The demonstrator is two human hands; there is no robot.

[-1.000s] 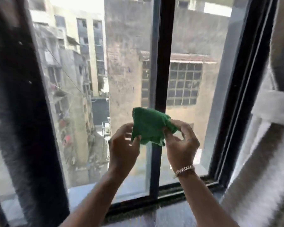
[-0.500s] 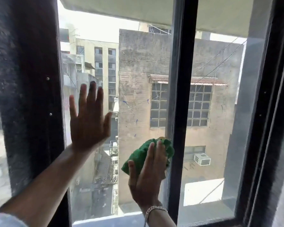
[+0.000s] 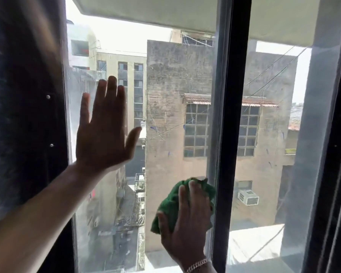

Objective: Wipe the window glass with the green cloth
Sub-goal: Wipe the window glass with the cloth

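The window glass [image 3: 165,115] fills the middle of the view, with grey buildings showing through it. My right hand [image 3: 187,225] presses the bunched green cloth [image 3: 169,205] flat against the lower part of the pane, just left of the black centre bar [image 3: 234,134]. Most of the cloth is under my palm and fingers. My left hand [image 3: 103,133] lies flat on the glass higher up at the left, fingers spread, holding nothing.
A dark frame post [image 3: 28,115] borders the pane on the left. A second pane [image 3: 272,154] lies right of the centre bar, and the black outer frame [image 3: 335,154] closes the right side. A chain bracelet [image 3: 197,265] is on my right wrist.
A second ago both hands held the cloth in front of the window. Now the left hand rests flat on the glass and the right hand alone presses the cloth on the pane.
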